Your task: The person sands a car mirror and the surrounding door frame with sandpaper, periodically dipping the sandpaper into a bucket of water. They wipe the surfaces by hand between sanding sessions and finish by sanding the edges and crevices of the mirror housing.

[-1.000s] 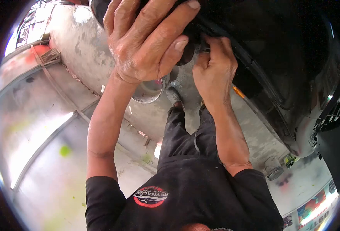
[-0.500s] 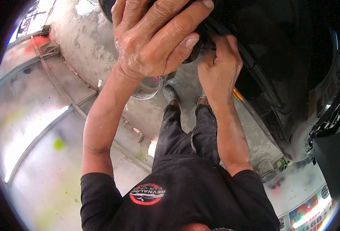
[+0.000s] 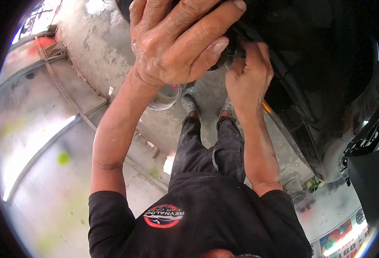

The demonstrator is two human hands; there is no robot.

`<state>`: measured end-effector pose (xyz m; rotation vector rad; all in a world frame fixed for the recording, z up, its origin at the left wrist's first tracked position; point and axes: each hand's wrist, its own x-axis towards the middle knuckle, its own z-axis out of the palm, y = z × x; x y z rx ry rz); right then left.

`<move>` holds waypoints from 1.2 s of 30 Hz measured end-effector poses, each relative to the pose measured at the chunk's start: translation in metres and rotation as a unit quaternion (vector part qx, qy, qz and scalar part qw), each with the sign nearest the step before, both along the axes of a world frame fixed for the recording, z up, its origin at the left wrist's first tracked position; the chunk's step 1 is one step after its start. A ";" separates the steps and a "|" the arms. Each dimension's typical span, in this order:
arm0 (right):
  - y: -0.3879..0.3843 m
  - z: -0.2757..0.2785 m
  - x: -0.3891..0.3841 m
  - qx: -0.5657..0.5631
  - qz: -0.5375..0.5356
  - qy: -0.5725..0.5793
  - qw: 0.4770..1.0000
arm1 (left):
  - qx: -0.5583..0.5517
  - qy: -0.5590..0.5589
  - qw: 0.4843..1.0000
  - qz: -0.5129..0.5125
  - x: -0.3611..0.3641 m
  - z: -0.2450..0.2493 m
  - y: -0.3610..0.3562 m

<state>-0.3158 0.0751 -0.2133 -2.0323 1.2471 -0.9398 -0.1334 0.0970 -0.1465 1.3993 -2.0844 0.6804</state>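
Observation:
My left hand (image 3: 172,47) is laid over a black rounded part (image 3: 218,64) beside a dark car, its fingers curved around the top and its thumb along the near side. The shape resembles a side mirror, but most of it is covered by the hand. Just to the right, my right hand (image 3: 250,75) has its fingers curled in at the shadowed underside of that part. What those fingers pinch is hidden. A thin yellow strand (image 3: 227,67) shows beside them.
The black car body (image 3: 301,56) fills the upper right, with an orange strip (image 3: 266,106) near my right wrist. A clear tub (image 3: 166,103) stands on the concrete floor by my feet. Paint-marked panels (image 3: 39,142) lie left. A grey pail (image 3: 296,191) is lower right.
Both hands and the black part have shifted slightly right in view. The yellow strand by my right fingers has come into sight. Both hands keep their hold.

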 end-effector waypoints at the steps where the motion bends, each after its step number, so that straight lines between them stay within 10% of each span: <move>1: -0.002 0.004 0.002 0.003 0.002 0.005 1.000 | -0.011 -0.014 1.000 -0.007 0.002 0.000 -0.003; 36: 0.000 -0.003 0.000 -0.024 -0.004 -0.004 1.000 | -0.055 -0.054 0.996 -0.039 0.014 -0.005 -0.010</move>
